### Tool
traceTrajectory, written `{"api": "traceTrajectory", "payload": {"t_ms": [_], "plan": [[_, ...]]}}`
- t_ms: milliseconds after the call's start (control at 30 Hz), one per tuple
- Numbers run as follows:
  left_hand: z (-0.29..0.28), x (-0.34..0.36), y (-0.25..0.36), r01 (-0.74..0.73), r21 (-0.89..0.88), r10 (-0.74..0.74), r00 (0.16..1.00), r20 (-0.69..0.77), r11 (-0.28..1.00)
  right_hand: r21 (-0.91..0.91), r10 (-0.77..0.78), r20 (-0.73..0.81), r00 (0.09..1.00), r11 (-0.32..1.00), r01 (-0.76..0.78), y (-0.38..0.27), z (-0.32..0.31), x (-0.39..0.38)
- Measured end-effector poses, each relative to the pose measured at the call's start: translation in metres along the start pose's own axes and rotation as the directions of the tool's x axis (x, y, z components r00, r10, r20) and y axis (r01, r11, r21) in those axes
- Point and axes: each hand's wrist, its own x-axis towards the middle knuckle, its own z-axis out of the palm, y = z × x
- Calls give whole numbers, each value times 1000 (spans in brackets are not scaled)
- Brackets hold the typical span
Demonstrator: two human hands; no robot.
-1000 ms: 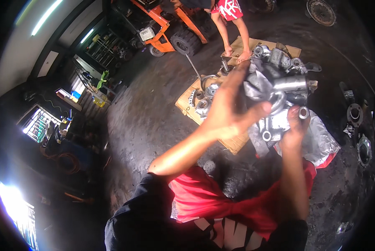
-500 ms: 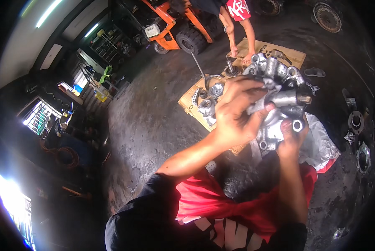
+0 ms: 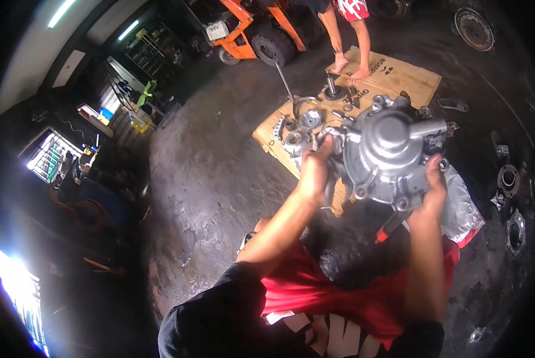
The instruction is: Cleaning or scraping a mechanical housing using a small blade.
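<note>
A grey cast-metal housing (image 3: 382, 156), round-domed in the middle with bolt lugs round its rim and a stub at its right, is held up before me in both hands. My left hand (image 3: 316, 173) is closed on its left edge, thumb uppermost. A crumpled greyish bit shows by the left fingertips; I cannot make out whether it is a rag or part of the casting. Around the lower right rim my right hand (image 3: 429, 197) is wrapped, thumb on the near face. Under the housing, a dark rod with a red end (image 3: 382, 236) is partly hidden.
Beyond the housing, flattened cardboard (image 3: 407, 74) bears a gear on a shaft (image 3: 333, 90), ring-shaped metal parts (image 3: 310, 119) and a long-handled tool (image 3: 285, 82). A person's bare feet (image 3: 360, 74) stand on it. A silvery sack (image 3: 458, 200) and metal flanges (image 3: 516, 232) lie right; an orange forklift (image 3: 234, 33) stands behind.
The housing has been turned over, so its smooth domed side now faces me instead of its lugged, hollow side. My left hand has moved from across its front to its left edge.
</note>
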Motion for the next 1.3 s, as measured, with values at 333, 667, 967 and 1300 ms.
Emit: {"api": "traceTrajectory", "payload": {"t_ms": [333, 667, 967, 1300], "plan": [[-10, -16, 7, 303, -364, -235, 947, 219, 881, -3, 180, 2, 984, 984, -180, 31, -23, 15], [-25, -20, 27, 194, -423, -70, 954, 292, 885, -75, 102, 460, 882, 994, -75, 29, -23, 27], [-58, -25, 33, 493, -222, -437, 862, 258, 841, -411, 190, 340, 921, 911, -36, 20, -46, 43], [-61, -42, 16, 457, -416, -399, 889, 223, 786, -616, -50, 103, 993, 781, 103, 28, -48, 76]]}}
